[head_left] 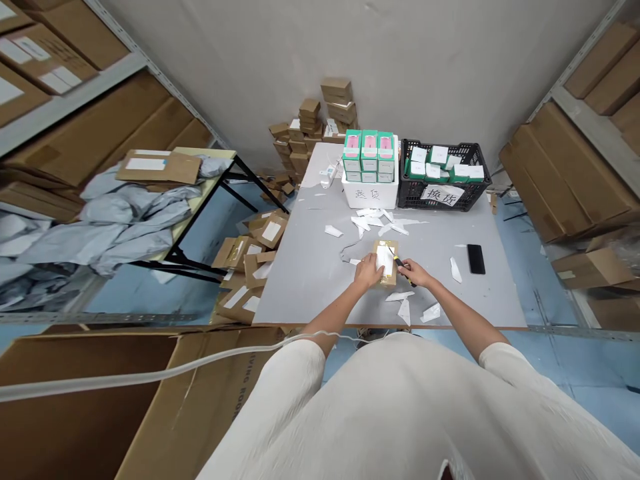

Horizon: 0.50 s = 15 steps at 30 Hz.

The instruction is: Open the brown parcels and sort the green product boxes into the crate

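Note:
A small brown cardboard box (393,275) with a white label (385,256) and clear tape lies flat on the grey table (310,267). My left hand (369,270) grips its left side, thumb pressed on the label. In my right hand (414,272) is a black and yellow utility knife (399,261); its tip meets the upper right of the label. Whether the blade has gone into the box, I cannot tell. Torn white paper scraps (369,220) lie beyond the box, and further paper pieces (405,310) lie on its near side.
At the table's back stand a white bin (370,195) stacked with green boxes (369,147) and a black crate (440,197) of similar boxes. A phone (476,259) lies on the right. Cardboard boxes (250,267) crowd the left floor; a big open carton (210,393) stands near my left.

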{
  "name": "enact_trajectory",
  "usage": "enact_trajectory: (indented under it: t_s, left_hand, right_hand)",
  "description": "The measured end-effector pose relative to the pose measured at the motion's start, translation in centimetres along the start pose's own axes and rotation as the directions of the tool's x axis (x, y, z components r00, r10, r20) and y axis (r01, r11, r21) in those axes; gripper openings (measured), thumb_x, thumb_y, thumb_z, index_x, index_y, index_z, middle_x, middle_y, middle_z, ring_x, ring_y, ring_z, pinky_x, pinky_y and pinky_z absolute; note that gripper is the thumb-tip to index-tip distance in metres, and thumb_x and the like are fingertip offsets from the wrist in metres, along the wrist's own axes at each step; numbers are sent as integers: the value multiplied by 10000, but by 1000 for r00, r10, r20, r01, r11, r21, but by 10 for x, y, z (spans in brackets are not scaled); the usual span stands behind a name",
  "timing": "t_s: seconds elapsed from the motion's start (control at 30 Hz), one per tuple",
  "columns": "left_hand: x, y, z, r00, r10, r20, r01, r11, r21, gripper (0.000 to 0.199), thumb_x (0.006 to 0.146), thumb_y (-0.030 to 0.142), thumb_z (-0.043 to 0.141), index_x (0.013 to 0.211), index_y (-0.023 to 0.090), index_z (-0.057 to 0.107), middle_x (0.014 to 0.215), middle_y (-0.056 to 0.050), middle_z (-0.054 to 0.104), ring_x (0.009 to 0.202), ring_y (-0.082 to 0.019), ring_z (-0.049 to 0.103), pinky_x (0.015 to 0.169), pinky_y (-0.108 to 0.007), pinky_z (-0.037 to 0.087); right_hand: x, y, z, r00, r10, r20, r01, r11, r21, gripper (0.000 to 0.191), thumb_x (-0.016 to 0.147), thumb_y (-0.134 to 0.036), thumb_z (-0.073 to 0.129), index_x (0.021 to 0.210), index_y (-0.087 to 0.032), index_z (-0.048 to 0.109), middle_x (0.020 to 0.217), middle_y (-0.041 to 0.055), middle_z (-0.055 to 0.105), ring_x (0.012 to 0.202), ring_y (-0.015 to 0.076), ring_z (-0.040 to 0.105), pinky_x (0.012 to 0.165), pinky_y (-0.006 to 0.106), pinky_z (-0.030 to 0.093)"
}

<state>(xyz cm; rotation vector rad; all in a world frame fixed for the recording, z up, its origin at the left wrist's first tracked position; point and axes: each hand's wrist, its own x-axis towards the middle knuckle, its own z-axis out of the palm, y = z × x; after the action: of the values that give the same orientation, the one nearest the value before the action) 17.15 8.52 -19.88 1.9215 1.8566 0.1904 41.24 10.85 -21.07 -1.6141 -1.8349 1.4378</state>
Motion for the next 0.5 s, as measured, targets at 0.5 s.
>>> enact_trajectory:
  t_s: [0.5]
  left_hand:
    - [24, 18, 34, 927, 302, 221, -340, 927, 159, 1079, 783, 100, 743, 1718, 331, 256, 1708, -185, 384, 1564, -394, 406, 1237, -589, 319]
  right_hand:
    - [-6, 6, -34, 972, 65, -226, -57, 997, 42, 352, 939, -555, 638, 1121, -254, 635, 1047, 49, 751, 917, 215, 707, 809, 327, 587]
